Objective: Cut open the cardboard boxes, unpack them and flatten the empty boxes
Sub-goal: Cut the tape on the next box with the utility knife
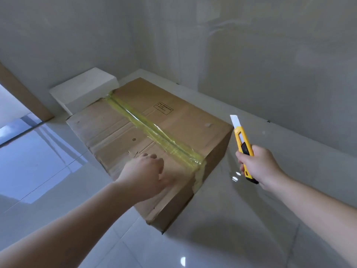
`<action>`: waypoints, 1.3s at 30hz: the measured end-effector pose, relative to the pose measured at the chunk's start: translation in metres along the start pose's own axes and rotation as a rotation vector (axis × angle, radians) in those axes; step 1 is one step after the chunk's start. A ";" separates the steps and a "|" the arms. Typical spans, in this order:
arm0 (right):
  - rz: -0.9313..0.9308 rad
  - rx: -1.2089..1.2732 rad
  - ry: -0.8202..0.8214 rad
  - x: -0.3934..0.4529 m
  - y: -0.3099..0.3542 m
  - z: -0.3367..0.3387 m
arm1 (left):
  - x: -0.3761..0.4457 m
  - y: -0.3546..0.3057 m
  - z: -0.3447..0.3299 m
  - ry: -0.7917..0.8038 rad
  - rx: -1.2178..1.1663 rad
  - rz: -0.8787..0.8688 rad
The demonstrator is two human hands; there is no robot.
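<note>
Your right hand (258, 165) grips the yellow knife (243, 146), blade out; your left hand (144, 174), fingers seemingly curled, steadies the box (173, 132). Slice shallowly along the tape (154, 130).

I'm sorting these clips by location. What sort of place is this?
Probably a bare, unfurnished room indoors, perhaps newly finished: a glossy tiled floor, plain grey walls, and only a taped cardboard box with a white block behind it.

Nothing could be read. The cardboard box (146, 132) bore a black-framed printed label (163, 108) and a small round mark (134, 139) on its top, both too small and blurred to make out.
</note>
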State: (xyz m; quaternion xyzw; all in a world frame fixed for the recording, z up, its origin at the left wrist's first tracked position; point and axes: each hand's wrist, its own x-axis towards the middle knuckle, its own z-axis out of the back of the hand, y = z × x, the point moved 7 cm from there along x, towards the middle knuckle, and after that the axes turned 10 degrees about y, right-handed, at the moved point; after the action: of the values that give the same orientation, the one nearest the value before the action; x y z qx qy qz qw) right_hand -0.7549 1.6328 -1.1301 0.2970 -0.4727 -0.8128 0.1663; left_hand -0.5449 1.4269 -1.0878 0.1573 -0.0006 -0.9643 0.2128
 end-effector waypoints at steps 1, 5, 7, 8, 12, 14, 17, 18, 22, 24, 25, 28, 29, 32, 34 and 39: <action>-0.026 0.075 0.003 -0.011 -0.011 -0.004 | 0.003 -0.021 -0.001 0.034 -0.038 -0.086; -0.147 0.343 0.027 -0.041 -0.039 -0.023 | 0.007 -0.054 -0.010 0.058 0.057 -0.189; -0.198 0.431 0.034 -0.048 -0.041 -0.031 | 0.007 -0.052 -0.012 0.030 0.059 -0.190; -0.206 0.449 0.041 -0.051 -0.040 -0.035 | 0.007 -0.052 -0.012 0.017 0.061 -0.198; -0.148 0.408 0.053 -0.052 -0.025 -0.043 | 0.002 -0.062 -0.009 -0.059 0.029 -0.272; -0.128 0.401 0.057 -0.050 -0.019 -0.044 | 0.000 -0.064 -0.006 -0.115 -0.032 -0.319; -0.127 0.413 0.045 -0.047 -0.017 -0.043 | -0.004 -0.067 -0.001 -0.160 -0.067 -0.342; -0.132 0.424 0.033 -0.046 -0.019 -0.043 | -0.006 -0.069 0.002 -0.175 -0.071 -0.357; -0.165 0.424 0.030 -0.046 -0.026 -0.045 | -0.011 -0.077 0.007 -0.183 -0.042 -0.390; -0.162 0.393 0.039 -0.045 -0.026 -0.045 | -0.012 -0.076 0.006 -0.183 -0.041 -0.392; -0.157 0.375 0.039 -0.045 -0.025 -0.045 | -0.012 -0.076 0.006 -0.186 -0.041 -0.394; -0.130 0.332 0.028 -0.045 -0.022 -0.041 | -0.014 -0.078 0.009 -0.200 -0.042 -0.413; -0.122 0.327 0.026 -0.045 -0.022 -0.041 | -0.014 -0.078 0.010 -0.202 -0.045 -0.416; -0.110 0.308 0.036 -0.046 -0.021 -0.041 | -0.014 -0.080 0.011 -0.195 -0.050 -0.421; -0.108 0.291 0.046 -0.047 -0.023 -0.041 | -0.015 -0.081 0.011 -0.195 -0.051 -0.428; -0.099 0.251 0.050 -0.045 -0.022 -0.039 | -0.014 -0.079 0.011 -0.217 -0.067 -0.428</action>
State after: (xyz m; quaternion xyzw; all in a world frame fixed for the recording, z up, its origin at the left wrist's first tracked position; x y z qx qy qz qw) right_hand -0.6948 1.6424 -1.1497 0.3588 -0.5509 -0.7469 0.0992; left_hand -0.5685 1.5042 -1.0789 0.0423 0.0417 -0.9982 0.0076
